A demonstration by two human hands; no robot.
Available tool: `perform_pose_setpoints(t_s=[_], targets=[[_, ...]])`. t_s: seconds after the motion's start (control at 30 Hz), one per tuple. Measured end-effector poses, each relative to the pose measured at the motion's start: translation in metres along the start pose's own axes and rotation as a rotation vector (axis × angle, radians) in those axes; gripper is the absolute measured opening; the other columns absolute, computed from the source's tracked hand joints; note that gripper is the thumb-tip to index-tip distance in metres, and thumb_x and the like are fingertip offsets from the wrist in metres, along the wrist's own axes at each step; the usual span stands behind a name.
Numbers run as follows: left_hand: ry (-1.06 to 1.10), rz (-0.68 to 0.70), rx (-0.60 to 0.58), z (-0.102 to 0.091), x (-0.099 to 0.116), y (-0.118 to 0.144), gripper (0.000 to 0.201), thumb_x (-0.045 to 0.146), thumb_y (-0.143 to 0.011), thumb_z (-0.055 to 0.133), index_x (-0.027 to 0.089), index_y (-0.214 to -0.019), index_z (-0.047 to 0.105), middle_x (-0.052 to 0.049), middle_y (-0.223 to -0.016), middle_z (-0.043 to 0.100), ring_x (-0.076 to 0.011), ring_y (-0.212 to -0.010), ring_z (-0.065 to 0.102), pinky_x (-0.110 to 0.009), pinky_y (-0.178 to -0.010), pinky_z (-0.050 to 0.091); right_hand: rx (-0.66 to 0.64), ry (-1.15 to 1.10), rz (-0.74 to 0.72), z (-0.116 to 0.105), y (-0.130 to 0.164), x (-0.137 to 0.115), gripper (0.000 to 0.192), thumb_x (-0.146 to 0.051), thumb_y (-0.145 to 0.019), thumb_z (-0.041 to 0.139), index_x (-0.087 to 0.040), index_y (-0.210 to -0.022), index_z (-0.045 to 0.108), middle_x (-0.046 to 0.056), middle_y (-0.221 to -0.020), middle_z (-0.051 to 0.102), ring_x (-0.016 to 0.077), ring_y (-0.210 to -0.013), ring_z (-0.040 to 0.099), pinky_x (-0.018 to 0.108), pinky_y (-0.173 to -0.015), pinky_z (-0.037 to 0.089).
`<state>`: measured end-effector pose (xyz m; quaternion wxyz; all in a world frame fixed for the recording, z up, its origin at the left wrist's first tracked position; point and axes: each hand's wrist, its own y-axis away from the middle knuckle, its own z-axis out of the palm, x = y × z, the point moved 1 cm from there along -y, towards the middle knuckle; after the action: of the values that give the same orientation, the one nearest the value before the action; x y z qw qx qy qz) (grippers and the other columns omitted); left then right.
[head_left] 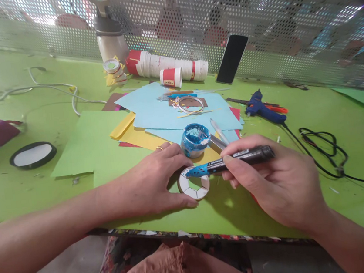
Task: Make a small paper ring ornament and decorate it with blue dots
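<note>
Your right hand [279, 182] is closed around a black marker [237, 160], fingers clenched on its barrel, and the blue-smeared tip rests on the upper rim of a small white paper ring [194, 187] divided into segments by dark lines. The white lettering on the barrel reads "MARKER"; a second printed patch nearer your fingers is too small to read. Your left hand [151, 184] lies flat on the green desk [301, 140] at 9 o'clock of the ring, fingers spread and released, with the fingertips touching the ring's left edge and a thin band on one finger. The ring sits on a green sheet near the desk's front edge, between your two hands. Just at 12 o'clock of it stands an open pot of blue paint [195, 139], touching your left index finger. Beyond the pot, light blue, yellow and red paper sheets [153, 113] overlap in a loose pile. At 2 o'clock lies a blue glue gun [262, 109] with its black cord trailing toward 3 o'clock. Farther off at 12 o'clock a stack of paper cups [168, 70] lies on its side, and a dark phone [231, 58] leans against the perforated screen. At 9 o'clock, well apart, sits a black-rimmed round lid [33, 154].
</note>
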<state>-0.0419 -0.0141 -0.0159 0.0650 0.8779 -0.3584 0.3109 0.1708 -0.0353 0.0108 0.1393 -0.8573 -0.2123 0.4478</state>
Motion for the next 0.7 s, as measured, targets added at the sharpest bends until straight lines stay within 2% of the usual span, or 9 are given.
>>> perform_pose_setpoints(t_s=[0.33, 0.53, 0.7], targets=[[-0.015, 0.002, 0.0, 0.0005, 0.0004, -0.001, 0.046, 0.04, -0.076, 0.077, 0.018, -0.114, 0.064, -0.008, -0.106, 0.058, -0.0254, -0.102, 0.054, -0.04, -0.088, 0.048, -0.009, 0.006, -0.015, 0.0002, 0.0011, 0.0024, 0.013, -0.033, -0.088, 0.067, -0.021, -0.086, 0.065, -0.004, -0.059, 0.066, 0.0093, -0.044, 0.059, 0.02, -0.045, 0.048], [0.0, -0.008, -0.008, 0.0007, 0.0002, 0.0003, 0.047, 0.039, -0.075, 0.078, 0.016, -0.114, 0.064, -0.008, -0.105, 0.057, -0.0249, -0.101, 0.054, -0.04, -0.088, 0.047, -0.01, 0.028, -0.065, 0.0017, 0.0004, 0.0017, 0.014, -0.034, -0.088, 0.068, -0.021, -0.085, 0.064, -0.004, -0.062, 0.067, 0.0084, -0.045, 0.059, 0.02, -0.046, 0.048], [-0.009, -0.002, -0.005, 0.0001, 0.0005, -0.0006, 0.046, 0.04, -0.076, 0.077, 0.016, -0.113, 0.065, -0.009, -0.107, 0.057, -0.0257, -0.103, 0.054, -0.04, -0.089, 0.047, -0.007, 0.005, -0.048, 0.0032, 0.0008, 0.0021, 0.014, -0.033, -0.088, 0.069, -0.02, -0.084, 0.064, -0.004, -0.059, 0.065, 0.0086, -0.044, 0.058, 0.021, -0.045, 0.046]])
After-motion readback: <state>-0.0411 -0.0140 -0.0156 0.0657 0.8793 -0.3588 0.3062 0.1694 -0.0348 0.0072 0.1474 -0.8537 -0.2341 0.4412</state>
